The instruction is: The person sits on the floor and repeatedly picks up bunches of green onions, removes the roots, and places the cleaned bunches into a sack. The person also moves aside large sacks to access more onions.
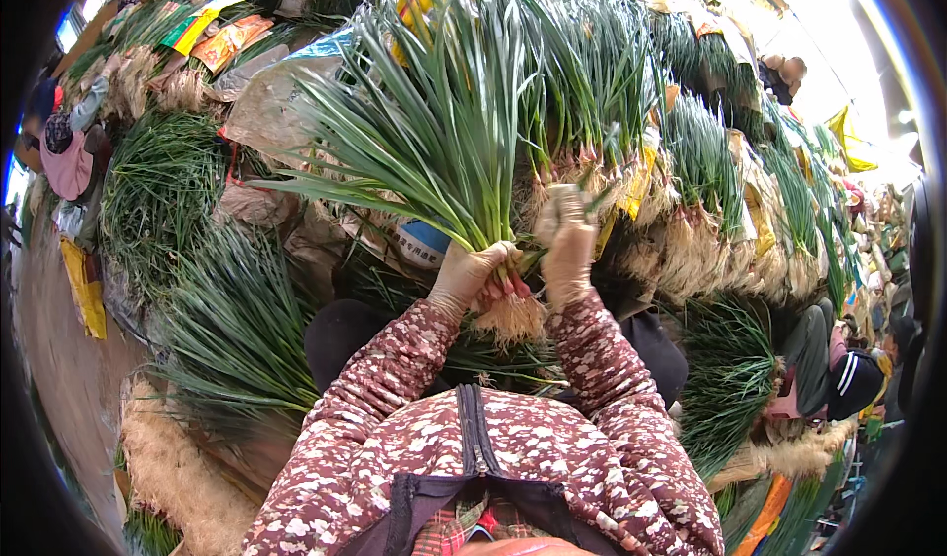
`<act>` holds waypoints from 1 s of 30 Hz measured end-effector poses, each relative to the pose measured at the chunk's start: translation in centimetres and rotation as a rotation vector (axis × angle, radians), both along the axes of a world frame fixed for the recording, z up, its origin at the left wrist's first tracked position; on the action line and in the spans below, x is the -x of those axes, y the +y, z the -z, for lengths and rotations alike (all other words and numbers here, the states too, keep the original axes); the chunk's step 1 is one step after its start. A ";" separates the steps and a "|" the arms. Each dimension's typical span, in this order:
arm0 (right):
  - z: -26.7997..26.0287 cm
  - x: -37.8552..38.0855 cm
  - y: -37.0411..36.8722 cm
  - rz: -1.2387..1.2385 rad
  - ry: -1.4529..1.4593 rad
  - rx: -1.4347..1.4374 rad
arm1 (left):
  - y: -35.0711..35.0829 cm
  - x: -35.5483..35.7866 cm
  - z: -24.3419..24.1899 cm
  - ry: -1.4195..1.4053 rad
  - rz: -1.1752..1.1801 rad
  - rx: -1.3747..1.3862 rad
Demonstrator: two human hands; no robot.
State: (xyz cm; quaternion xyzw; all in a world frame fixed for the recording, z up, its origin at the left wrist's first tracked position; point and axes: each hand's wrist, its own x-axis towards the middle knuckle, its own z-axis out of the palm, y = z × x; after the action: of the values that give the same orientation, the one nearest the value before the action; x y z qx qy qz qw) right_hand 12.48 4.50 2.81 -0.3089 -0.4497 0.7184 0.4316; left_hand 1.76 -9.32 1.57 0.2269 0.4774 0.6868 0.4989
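Note:
A bunch of green onions (473, 156) with reddish bases and pale roots (512, 315) is gripped in my gloved left hand (481, 275). Its long leaves fan upward, away from me. Close on the right of the bunch, my gloved right hand (568, 238) is raised with its fingers curled and blurred by motion. Bits of green leaf show beside those fingers; whether they are held cannot be told. Below both hands, loose green onions (503, 363) lie between my knees. A blue and white printed sack (425, 244) is partly hidden behind the left hand.
Upright onion bundles (592, 75) stand in rows beyond my hands and to the right. Heaps of onions lie at left (229, 326) and right (729, 378). A person in pink (68, 153) sits at far left, another (851, 382) at far right. Plastic sheeting (277, 104) covers some bundles.

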 end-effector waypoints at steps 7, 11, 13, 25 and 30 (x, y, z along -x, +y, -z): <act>-0.4 -6.7 3.2 -0.966 -1.188 -1.353 | 0.4 1.9 -2.3 0.064 -0.130 -0.151; 0.0 -1.3 6.3 -0.199 -0.793 -1.147 | 0.4 2.7 -1.5 0.012 -0.025 -0.152; -0.1 1.5 8.4 -0.127 -1.255 -1.349 | 0.8 2.1 -0.6 -0.043 -0.003 -0.194; 1.5 -11.2 4.6 -1.253 -1.199 -1.353 | -1.2 3.4 -4.2 -0.069 0.031 -0.413; 1.4 -3.4 6.1 -0.312 -0.670 -1.381 | -0.1 4.0 -1.9 -0.060 0.128 -0.278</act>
State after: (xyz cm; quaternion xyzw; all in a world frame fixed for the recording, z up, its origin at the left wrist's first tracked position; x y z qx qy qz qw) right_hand 15.84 10.57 1.43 -0.1038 -0.9393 0.1968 0.2613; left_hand -2.25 -9.47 3.51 0.3032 0.3471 0.7196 0.5193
